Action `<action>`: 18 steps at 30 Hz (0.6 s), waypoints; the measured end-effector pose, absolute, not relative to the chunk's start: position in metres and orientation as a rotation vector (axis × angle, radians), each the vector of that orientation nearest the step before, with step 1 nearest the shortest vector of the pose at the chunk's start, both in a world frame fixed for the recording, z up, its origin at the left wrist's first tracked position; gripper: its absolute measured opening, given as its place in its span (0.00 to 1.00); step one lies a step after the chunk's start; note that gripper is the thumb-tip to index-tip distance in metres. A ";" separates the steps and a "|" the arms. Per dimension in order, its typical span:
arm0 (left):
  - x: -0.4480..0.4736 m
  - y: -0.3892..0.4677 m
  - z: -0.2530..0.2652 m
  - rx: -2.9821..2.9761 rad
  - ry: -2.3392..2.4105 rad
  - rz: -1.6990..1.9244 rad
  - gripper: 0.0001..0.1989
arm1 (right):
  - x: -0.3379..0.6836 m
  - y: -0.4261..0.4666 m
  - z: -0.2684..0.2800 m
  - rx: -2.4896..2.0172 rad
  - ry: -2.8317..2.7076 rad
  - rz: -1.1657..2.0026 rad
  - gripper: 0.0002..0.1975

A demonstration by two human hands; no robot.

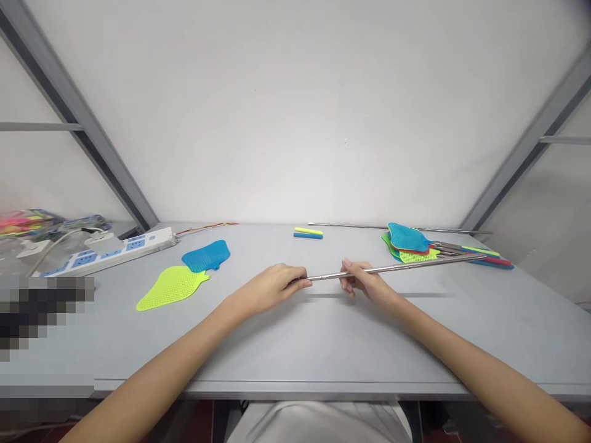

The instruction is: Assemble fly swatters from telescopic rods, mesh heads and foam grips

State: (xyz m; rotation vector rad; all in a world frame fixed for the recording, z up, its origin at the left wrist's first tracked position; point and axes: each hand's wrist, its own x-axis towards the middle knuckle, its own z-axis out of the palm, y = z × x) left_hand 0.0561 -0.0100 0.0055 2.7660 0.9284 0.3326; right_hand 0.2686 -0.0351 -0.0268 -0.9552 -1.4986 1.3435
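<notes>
A thin telescopic metal rod [415,265] is held above the table, slanting slightly up to the right. My left hand [277,282] is closed around its left end, thumb and fingers pressed together. Further along, my right hand [367,283] has the rod resting between thumb and curled fingers. To the left lie two loose fly swatter heads, one blue [207,255] and one yellow-green [174,288]. Beyond my hands sit a short yellow tube [308,231] and a short blue tube [308,235], side by side.
A pile of fly swatters [409,237] with coloured handles lies at the right. Another metal rod [360,226] runs along the back wall. At the left are a white power strip [132,251] with plugs and colourful plastic-wrapped items [28,221]. The grey table [295,357] ends near my lap.
</notes>
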 end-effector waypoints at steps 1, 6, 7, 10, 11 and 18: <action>0.056 -0.010 0.005 2.766 0.928 0.339 0.18 | 0.269 -0.035 -0.026 -0.930 -1.480 1.376 0.21; 0.056 -0.009 0.004 2.762 0.936 0.354 0.18 | 0.272 -0.037 -0.023 -0.873 -1.363 1.576 0.23; 0.056 -0.009 0.004 2.760 0.938 0.354 0.19 | 0.273 -0.037 -0.022 -0.876 -1.338 1.609 0.24; 0.056 -0.010 0.005 2.755 0.937 0.353 0.19 | 0.274 -0.037 -0.021 -0.879 -1.283 1.669 0.24; 0.056 -0.010 0.006 2.755 0.935 0.353 0.19 | 0.274 -0.036 -0.021 -0.878 -1.274 1.683 0.25; 0.058 -0.013 0.006 2.757 0.935 0.370 0.19 | 0.273 -0.034 -0.024 -0.894 -1.244 1.692 0.26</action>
